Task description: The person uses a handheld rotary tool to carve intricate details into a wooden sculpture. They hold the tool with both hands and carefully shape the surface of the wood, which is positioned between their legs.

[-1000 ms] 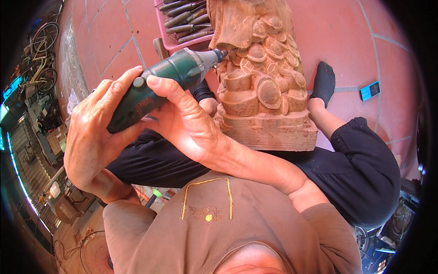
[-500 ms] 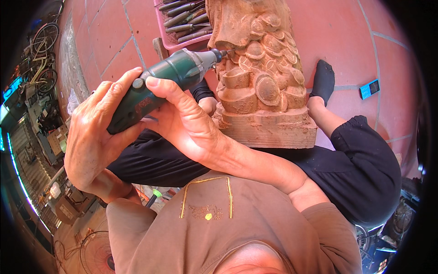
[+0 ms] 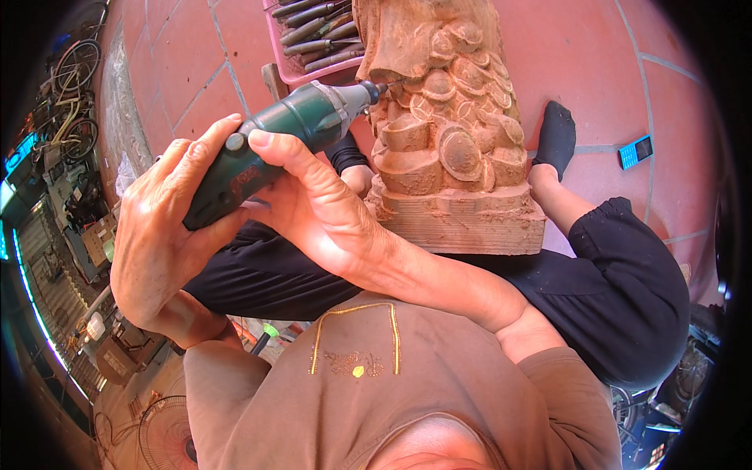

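Note:
Both hands hold a dark green rotary tool (image 3: 286,125) with a grey nose. My left hand (image 3: 157,227) wraps around its rear end, fingers over the top. Crossing from the right, my right hand (image 3: 321,207) grips the body from the near side, its thumb lying along the top by a round knob. The thin bit points right, its tip at a recess in a carved wooden sculpture (image 3: 458,153), under the smooth overhanging part; whether it touches the wood I cannot tell. Rounded coin-like shapes cover the sculpture, which rests on a square base (image 3: 462,231) between my legs.
A pink tray (image 3: 294,74) of several wooden-handled carving tools (image 3: 317,35) lies beyond the rotary tool. On the red tiled floor at right is a blue keypad phone (image 3: 635,153), near my dark-socked foot (image 3: 556,141). A fan (image 3: 164,431) stands at lower left, bicycles (image 3: 77,70) far left.
Almost nothing differs. The rotary tool has shifted very slightly, its bit still at the same recess; both hands keep their grip.

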